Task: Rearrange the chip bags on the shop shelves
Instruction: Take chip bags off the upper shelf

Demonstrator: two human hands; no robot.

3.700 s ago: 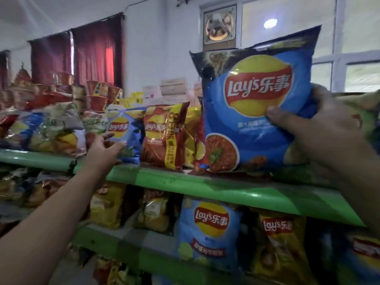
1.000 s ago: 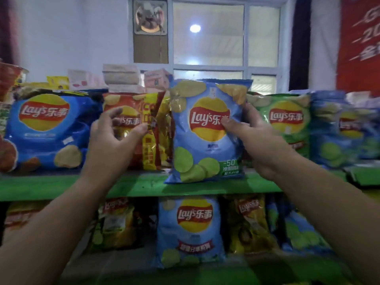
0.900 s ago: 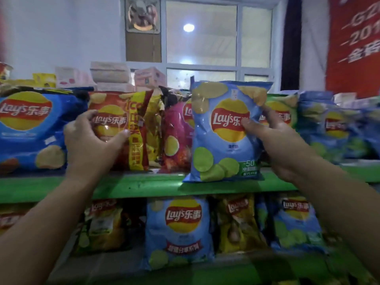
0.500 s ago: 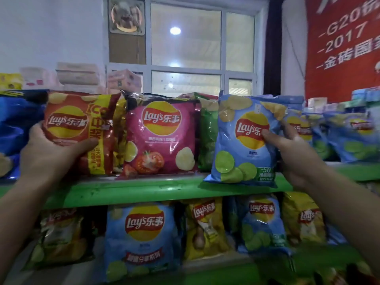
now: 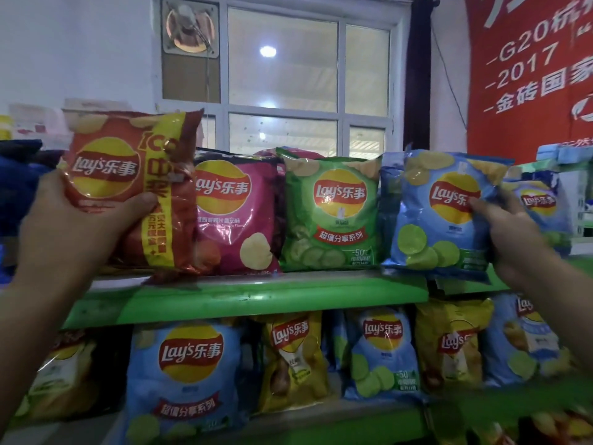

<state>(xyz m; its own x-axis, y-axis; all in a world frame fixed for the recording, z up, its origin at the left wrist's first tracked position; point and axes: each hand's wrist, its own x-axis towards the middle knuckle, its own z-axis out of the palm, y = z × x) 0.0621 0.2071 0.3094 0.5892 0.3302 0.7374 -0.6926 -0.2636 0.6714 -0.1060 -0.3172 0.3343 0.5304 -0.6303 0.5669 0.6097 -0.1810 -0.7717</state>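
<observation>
Blue bag [image 5: 436, 220] has slid right, gripped by right hand [image 5: 516, 239]; left hand [image 5: 73, 232] clutches red bag [image 5: 128, 162].

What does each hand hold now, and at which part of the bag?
The left hand grips the red chip bag at its lower part, thumb across the front. The right hand grips the light blue chip bag at its right edge.
</observation>
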